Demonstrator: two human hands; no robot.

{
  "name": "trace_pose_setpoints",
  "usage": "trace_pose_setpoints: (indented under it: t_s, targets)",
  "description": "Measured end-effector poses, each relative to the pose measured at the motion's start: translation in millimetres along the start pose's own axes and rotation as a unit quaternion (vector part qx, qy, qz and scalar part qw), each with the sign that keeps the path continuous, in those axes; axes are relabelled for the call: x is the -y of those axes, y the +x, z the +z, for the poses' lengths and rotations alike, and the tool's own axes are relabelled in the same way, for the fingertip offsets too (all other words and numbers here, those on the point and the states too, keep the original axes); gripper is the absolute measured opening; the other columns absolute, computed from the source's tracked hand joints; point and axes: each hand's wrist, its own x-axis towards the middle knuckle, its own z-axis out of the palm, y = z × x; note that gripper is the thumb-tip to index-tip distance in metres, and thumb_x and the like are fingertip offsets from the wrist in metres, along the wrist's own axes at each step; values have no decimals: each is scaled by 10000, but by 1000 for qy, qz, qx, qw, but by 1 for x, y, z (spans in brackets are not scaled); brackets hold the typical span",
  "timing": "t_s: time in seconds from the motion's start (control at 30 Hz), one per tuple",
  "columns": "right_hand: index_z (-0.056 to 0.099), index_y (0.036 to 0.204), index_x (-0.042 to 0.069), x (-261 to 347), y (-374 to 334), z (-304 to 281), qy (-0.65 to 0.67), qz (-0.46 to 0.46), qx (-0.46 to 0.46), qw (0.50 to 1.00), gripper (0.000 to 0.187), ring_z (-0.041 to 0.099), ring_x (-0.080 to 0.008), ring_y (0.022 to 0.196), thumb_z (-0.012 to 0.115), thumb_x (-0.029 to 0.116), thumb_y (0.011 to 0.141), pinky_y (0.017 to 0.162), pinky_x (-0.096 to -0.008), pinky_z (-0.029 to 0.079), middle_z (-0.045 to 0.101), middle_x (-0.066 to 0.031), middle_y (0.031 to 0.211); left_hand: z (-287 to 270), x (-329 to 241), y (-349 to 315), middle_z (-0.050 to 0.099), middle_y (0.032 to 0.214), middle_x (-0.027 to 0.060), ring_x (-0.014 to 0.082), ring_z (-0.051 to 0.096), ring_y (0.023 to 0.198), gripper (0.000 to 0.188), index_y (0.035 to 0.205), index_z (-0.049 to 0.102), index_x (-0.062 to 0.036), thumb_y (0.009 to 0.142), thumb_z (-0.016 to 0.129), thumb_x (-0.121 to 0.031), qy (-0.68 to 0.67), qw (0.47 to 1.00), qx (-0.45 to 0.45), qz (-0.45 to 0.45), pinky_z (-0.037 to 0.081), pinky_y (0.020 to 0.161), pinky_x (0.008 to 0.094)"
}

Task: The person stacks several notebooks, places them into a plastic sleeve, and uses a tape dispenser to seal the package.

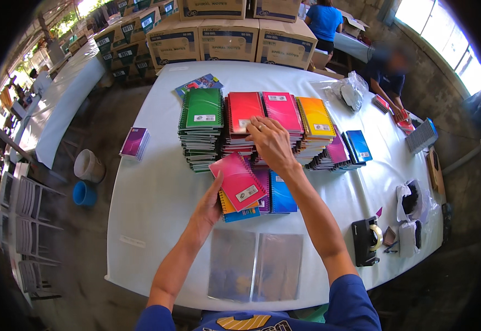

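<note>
My left hand (209,206) grips a small fan of spiral notebooks. A pink notebook (239,185) lies on top, with a yellow one (228,205) and a blue one (241,215) showing beneath. My right hand (273,142) bends over the red notebook stack (246,107), its fingers closed at the near edge of the top red notebook. Beside that stand a green stack (202,105), a pink stack (282,108) and a yellow stack (316,115). Lower purple and blue notebooks (283,194) sit behind the held ones, partly hidden. Two clear plastic sleeves (232,265) lie flat nearest me.
A black tape dispenser (365,243) and plastic-wrapped bundles (409,237) stand at right. Purple notebooks (134,143) lie near the left edge. Crumpled plastic (352,91) rests at the far right, near a co-worker handling red notebooks. Cardboard boxes (229,41) rise behind the table.
</note>
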Motion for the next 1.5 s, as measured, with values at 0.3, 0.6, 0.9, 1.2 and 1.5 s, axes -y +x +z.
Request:
trace_pose_setpoints:
  t_s: [0.3, 0.6, 0.9, 1.2, 1.5]
  targets:
    - [689, 903, 49, 3, 39, -76, 235, -32, -2, 971, 246, 644, -231, 1036, 596, -108, 738, 919, -381, 494, 713, -78, 938, -6, -18, -15, 504, 1365, 101, 226, 537, 1212, 805, 1413, 365, -91, 865, 483, -669, 49, 996, 72, 0, 460, 1016, 428]
    - [695, 1013, 29, 68, 55, 13, 425, -45, 257, 867, 306, 573, -280, 1142, 657, -95, 736, 945, -377, 493, 677, -91, 1093, -48, -45, -44, 506, 1334, 172, 326, 562, 1183, 907, 1419, 361, -100, 792, 543, -729, -42, 983, 180, -22, 474, 1001, 508]
    - [623, 1153, -27, 54, 50, 53, 52, -47, 50, 996, 362, 609, -328, 1122, 586, -18, 793, 1027, -407, 453, 632, -203, 1191, -67, -59, -55, 513, 1352, 163, 285, 550, 1203, 859, 1412, 364, -57, 810, 662, -592, 39, 998, 25, 48, 473, 1002, 464]
    - [648, 1048, -34, 134, -51, -30, 95, -147, 98, 980, 344, 623, -307, 1041, 635, 44, 713, 902, -400, 503, 639, -154, 1111, -92, -32, -33, 548, 1299, 178, 291, 582, 1152, 758, 1364, 413, -23, 826, 706, -469, -72, 993, 89, -16, 483, 993, 465]
    - [549, 1275, -1, 102, -171, 3, 61, 167, 189, 966, 591, 488, -326, 1275, 736, 156, 737, 1097, -432, 364, 525, -194, 1347, -119, 7, -42, 599, 1209, 154, 282, 609, 1097, 601, 1295, 475, -5, 819, 724, -272, -62, 995, 40, -64, 506, 967, 434]
